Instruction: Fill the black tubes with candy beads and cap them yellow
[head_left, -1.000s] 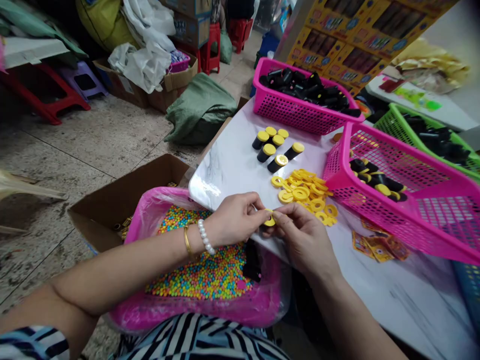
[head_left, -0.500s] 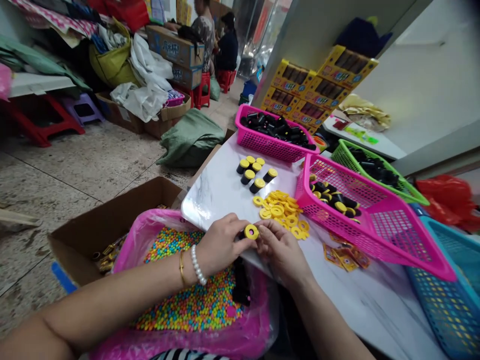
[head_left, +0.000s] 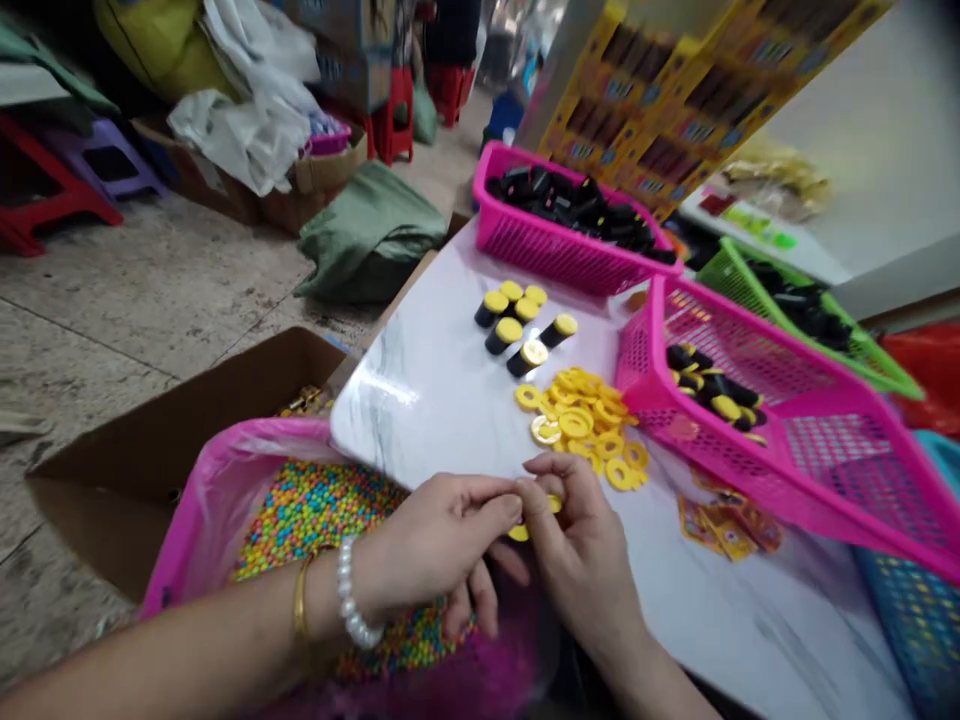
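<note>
The left hand (head_left: 439, 545) and right hand (head_left: 585, 570) are nearly closed, fingertips pinching a thin yellow ring (head_left: 518, 534) over the marble tabletop's (head_left: 420, 420) edge; it looks light and stiff, best held by its rim; more rings (head_left: 577, 425) lie heaped just beyond.

Two pink baskets (head_left: 559, 245) (head_left: 825, 440) sit at the far and right edges of the desk (head_left: 420, 420), with a green basket (head_left: 817, 340) beyond; a cardboard box (head_left: 97, 500) and green sack (head_left: 367, 235) sit on the floor (head_left: 150, 290) off its left edge.

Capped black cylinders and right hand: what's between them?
Head view: a loose pile of yellow rings lies between the capped black cylinders and the right hand.
</note>
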